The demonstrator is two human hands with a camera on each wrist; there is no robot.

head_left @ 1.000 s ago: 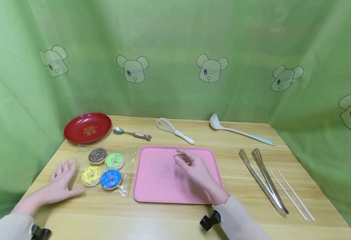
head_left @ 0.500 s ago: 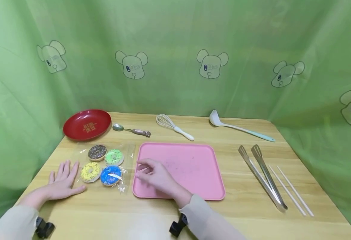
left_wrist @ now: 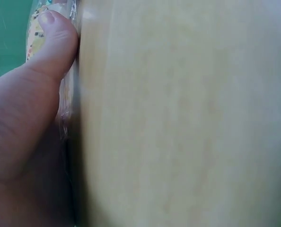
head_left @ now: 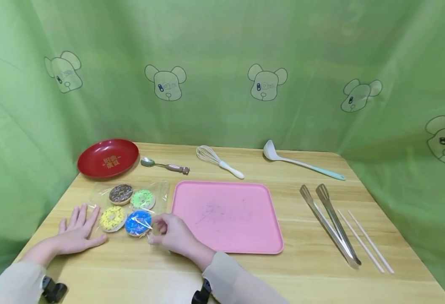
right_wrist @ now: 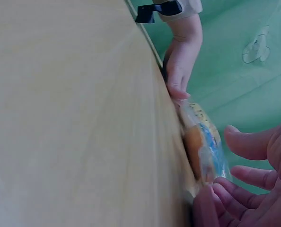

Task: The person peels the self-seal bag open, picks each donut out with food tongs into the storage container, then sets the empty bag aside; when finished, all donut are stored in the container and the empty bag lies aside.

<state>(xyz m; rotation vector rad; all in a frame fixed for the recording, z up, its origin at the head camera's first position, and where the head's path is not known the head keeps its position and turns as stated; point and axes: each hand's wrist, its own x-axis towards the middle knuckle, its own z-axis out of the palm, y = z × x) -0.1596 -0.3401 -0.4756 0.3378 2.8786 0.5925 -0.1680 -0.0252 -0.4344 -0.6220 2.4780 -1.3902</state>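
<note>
A clear plastic bag (head_left: 162, 194) holds a brown, a green, a yellow (head_left: 112, 218) and a blue doughnut (head_left: 138, 223), flat on the table at the left. My left hand (head_left: 74, 235) rests palm down with fingers spread at the bag's left edge, its thumb beside the yellow doughnut in the left wrist view. My right hand (head_left: 175, 236) is at the bag's right side by the blue doughnut. In the right wrist view its fingers (right_wrist: 235, 196) are at the bag's edge, and the thumb (right_wrist: 249, 142) stands apart from them.
A pink tray (head_left: 226, 219) lies right of the bag. Behind stand a red plate (head_left: 106, 158), a spoon (head_left: 173, 167), a whisk (head_left: 218, 161) and a ladle (head_left: 302, 164). Metal tongs (head_left: 330, 226) and chopsticks (head_left: 370, 240) lie at the right.
My right hand has moved left from over the pink tray to the right edge of the bag. My left hand has settled flat on the table, fingertips at the bag.
</note>
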